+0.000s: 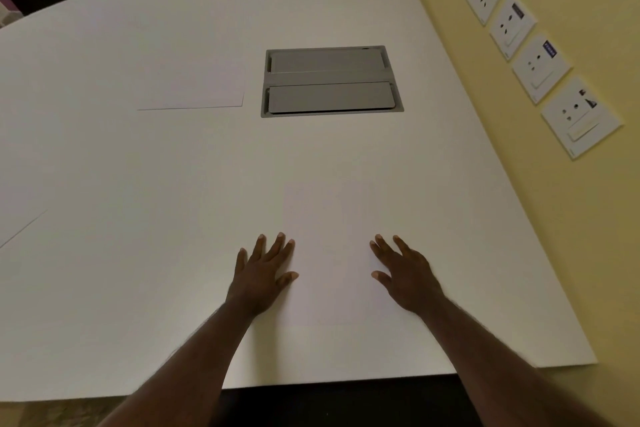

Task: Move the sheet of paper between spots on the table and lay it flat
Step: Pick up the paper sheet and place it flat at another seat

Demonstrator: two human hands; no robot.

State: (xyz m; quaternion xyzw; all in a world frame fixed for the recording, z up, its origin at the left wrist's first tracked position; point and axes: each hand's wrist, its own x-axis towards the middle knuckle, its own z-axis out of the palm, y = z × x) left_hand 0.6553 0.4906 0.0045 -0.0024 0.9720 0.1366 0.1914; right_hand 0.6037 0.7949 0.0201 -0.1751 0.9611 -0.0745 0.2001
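A white sheet of paper (330, 246) lies flat on the white table (138, 184), near the front edge, faint against the surface. My left hand (263, 270) rests palm down with fingers spread at the sheet's left edge. At the right edge my right hand (405, 270) lies the same way, fingers straight and spread. Neither hand holds anything.
A second sheet (194, 83) lies flat further back on the left. Another sheet's edge (20, 229) shows at the far left. A grey cable box with two lids (330, 81) is set into the table. Wall sockets (540, 59) line the yellow wall on the right.
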